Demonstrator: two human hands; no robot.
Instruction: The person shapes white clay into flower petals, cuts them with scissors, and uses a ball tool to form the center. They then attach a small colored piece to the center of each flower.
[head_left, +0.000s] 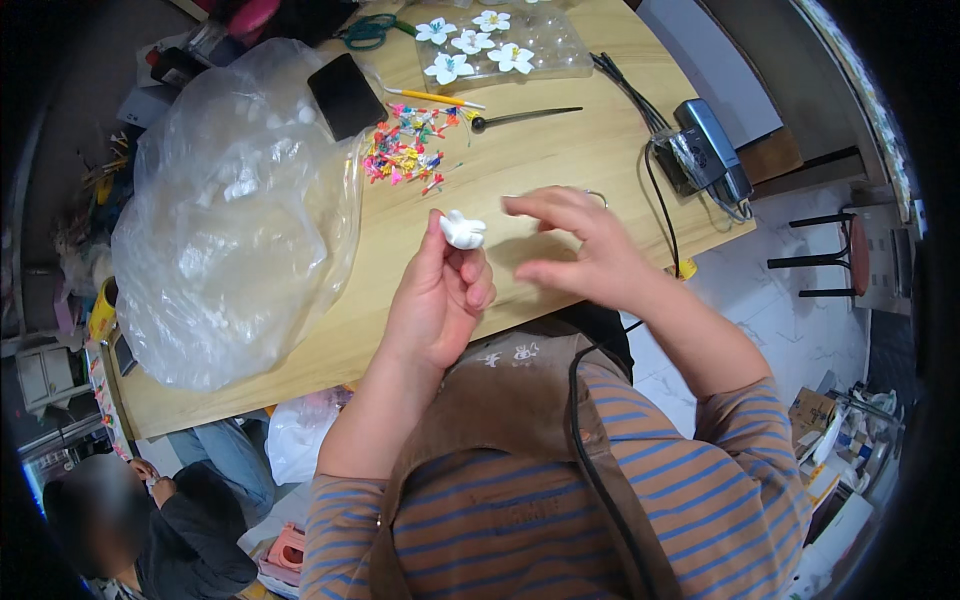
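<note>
Between the thumb and fingers of my left hand (448, 289) is a small white petalled flower (463, 230), held up over the table's front part. To its right, my right hand (581, 240) hovers apart from the flower, thumb and fingers spread and slightly blurred, with nothing seen in it. Just beyond lies a loose heap of colourful flower stamens (401, 150). A black tapered tool with a ball end (529, 118) and a yellow-and-white stick (435, 97) rest behind the heap. Finished-looking white flowers (472, 43) with coloured centres sit on a clear plastic tray (555, 52) at the back.
A large clear plastic bag (240, 225) with white lumps covers the table's left side. A black phone (346, 96) lies against it, near green-handled scissors (367, 31). Power adapters with cables (701, 150) occupy the right edge. Another person (180, 517) sits at lower left.
</note>
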